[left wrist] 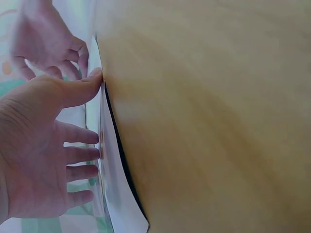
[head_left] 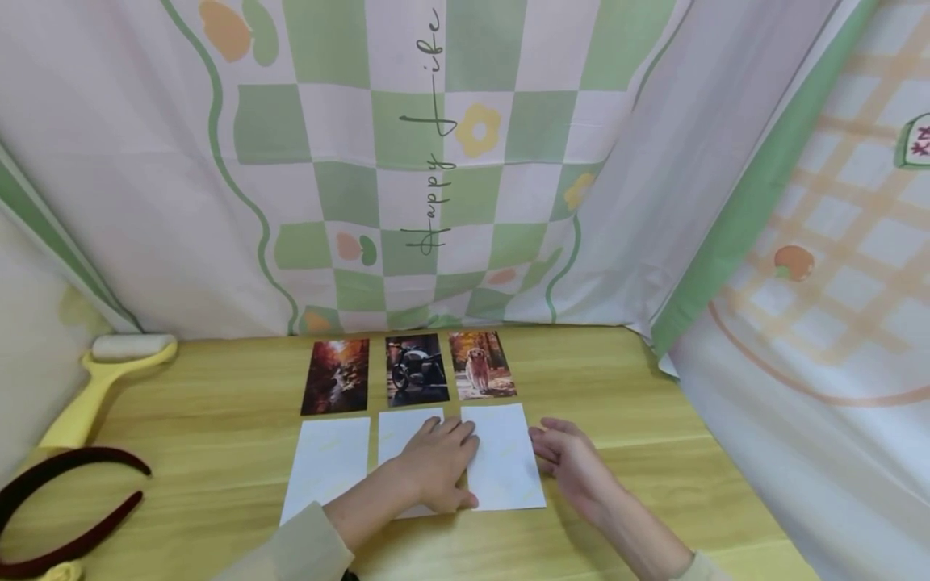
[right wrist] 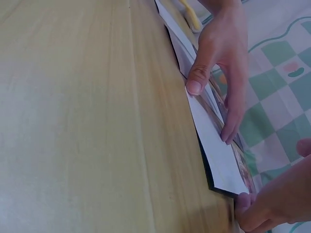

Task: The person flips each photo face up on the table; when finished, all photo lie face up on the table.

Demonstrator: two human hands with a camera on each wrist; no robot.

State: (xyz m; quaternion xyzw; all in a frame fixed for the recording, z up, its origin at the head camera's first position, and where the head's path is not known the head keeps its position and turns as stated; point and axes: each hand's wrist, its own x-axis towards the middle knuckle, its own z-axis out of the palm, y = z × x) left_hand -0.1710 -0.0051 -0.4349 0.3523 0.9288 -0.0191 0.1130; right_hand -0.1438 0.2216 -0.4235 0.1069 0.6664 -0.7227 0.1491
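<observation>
My left hand (head_left: 439, 464) lies across the middle white card (head_left: 395, 432), its fingertips and thumb along the left edge of the right white card (head_left: 504, 456). Its fingers are spread and fairly straight in the left wrist view. Beside that card's right edge is my right hand (head_left: 574, 461), fingers loosely bent, fingertips right at the edge. A third white card (head_left: 330, 456) lies to the left. Behind the white cards is a row of photo cards: a forest stream (head_left: 336, 376), a motorcycle (head_left: 417, 371) and a dog (head_left: 479, 367).
On the wooden table (head_left: 625, 379), a yellow-handled lint roller (head_left: 83, 395) stands at the back left. A dark red headband (head_left: 109, 524) lies in front of it, near a small yellow object (head_left: 64, 572). A checked curtain (head_left: 407, 121) hangs behind the table.
</observation>
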